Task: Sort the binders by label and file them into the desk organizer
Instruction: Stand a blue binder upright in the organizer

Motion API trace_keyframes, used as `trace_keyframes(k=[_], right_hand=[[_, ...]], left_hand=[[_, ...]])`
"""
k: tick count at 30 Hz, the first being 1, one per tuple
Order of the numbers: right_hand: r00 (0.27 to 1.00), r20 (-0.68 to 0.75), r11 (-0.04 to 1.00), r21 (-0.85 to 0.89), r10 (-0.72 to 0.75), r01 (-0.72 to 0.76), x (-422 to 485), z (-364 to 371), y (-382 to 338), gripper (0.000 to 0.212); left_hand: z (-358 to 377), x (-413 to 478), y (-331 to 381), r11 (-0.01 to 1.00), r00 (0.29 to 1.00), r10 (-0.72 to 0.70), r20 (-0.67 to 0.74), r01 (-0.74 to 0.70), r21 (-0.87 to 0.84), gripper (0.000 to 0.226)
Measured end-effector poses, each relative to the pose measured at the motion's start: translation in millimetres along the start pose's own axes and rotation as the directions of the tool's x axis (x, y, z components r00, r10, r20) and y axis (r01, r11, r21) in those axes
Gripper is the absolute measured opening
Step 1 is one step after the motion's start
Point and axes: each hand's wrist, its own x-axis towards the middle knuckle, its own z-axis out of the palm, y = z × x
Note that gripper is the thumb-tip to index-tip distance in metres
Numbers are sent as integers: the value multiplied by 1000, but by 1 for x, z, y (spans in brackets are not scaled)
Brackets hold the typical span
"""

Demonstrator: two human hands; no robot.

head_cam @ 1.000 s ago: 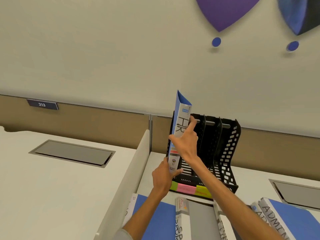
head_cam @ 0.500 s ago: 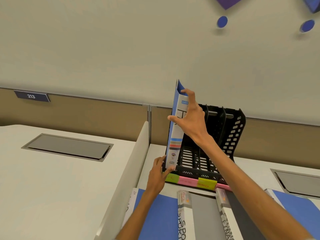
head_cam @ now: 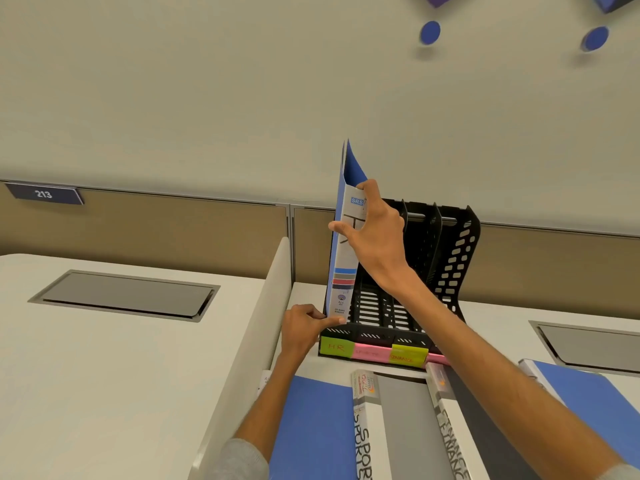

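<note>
**Q:** Grip, both hands?

**A:** I log the right hand [head_cam: 375, 237] clamped on the upper spine of the binder [head_cam: 343, 258], thumb across the spine face and fingers hooked over its top right edge. The left hand [head_cam: 300, 328] pinches the spine's bottom corner, thumb on the front.

**Q:** Binder position?

**A:** It stands on end, spine toward me, leaning slightly left. It is in the leftmost slot of the black organizer [head_cam: 450, 271], directly above the green note [head_cam: 336, 348] marked "HR". Its foot is level with the slot's front lip, but I cannot tell if it is fully seated. The other slots show only their slatted floors.

**Q:** Surface?

**A:** The desk [head_cam: 104, 375] is white. A pink note [head_cam: 372, 354] and a yellow-green note [head_cam: 408, 356] sit along the organizer's base. In front lie a flat blue binder [head_cam: 311, 427], the Sports binder [head_cam: 398, 427] and the Finance binder [head_cam: 453, 434], with another blue one [head_cam: 588, 403] far right. A low divider [head_cam: 258, 323] runs left of the organizer, and beyond it is a grey cable hatch [head_cam: 128, 295].

**Q:** Room?

**A:** There is a tan back panel [head_cam: 173, 233] with a plate [head_cam: 43, 194] reading "213". The wall [head_cam: 207, 98] is pale, with blue dots [head_cam: 430, 32] at top right.
</note>
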Motion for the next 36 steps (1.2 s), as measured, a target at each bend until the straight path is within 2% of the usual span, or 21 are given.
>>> trace_keyframes(k=[5, 12, 15, 17, 19, 21, 22, 24, 26, 29, 32, 36], right_hand=[[999, -42, 1000, -18, -5, 4, -2, 6, -4, 59], [999, -24, 999, -37, -20, 19, -11, 12, 0, 56], [999, -54, 999, -44, 3, -6, -10, 5, 7, 56], [997, -62, 999, -22, 40, -41, -8, -1, 10, 55], [998, -50, 998, -29, 45, -47, -9, 0, 8, 49], [998, -43, 996, -80, 40, -43, -9, 2, 5, 40], [998, -51, 992, -117, 41, -47, -7, 2, 3, 37], [997, -60, 983, -176, 38, -48, 3, 0, 1, 34], [1000, -6, 970, -244, -15, 13, 15, -4, 1, 28], [981, 183, 965, -237, -68, 111, 30, -8, 4, 33], [942, 335, 989, -144, 10, 41, 40, -9, 9, 34], [903, 425, 990, -142, 58, 3, 44, -7, 4, 52]], left_hand=[[-9, 13, 10, 992, 994, -70, 80, 61, 114, 57], [-11, 19, 21, 947, 988, -103, 118, 61, 315, 63], [-10, 17, 23, 958, 991, -92, 101, 60, 282, 64], [-6, 10, 24, 967, 992, -73, 103, 46, 249, 76], [1, 2, 26, 967, 988, -77, 133, 41, 253, 102], [11, -5, 27, 967, 994, -68, 88, 44, 249, 111], [15, -8, 28, 970, 997, -55, 46, 43, 240, 107], [20, -12, 29, 971, 1000, -3, -9, 5, 239, 84], [21, -14, 28, 966, 999, 47, -23, -39, 255, 65], [23, -16, 26, 963, 998, 63, -29, -53, 266, 58], [26, -16, 27, 959, 998, 61, -31, -50, 277, 56], [29, -16, 27, 959, 997, 59, -40, -45, 280, 54]])
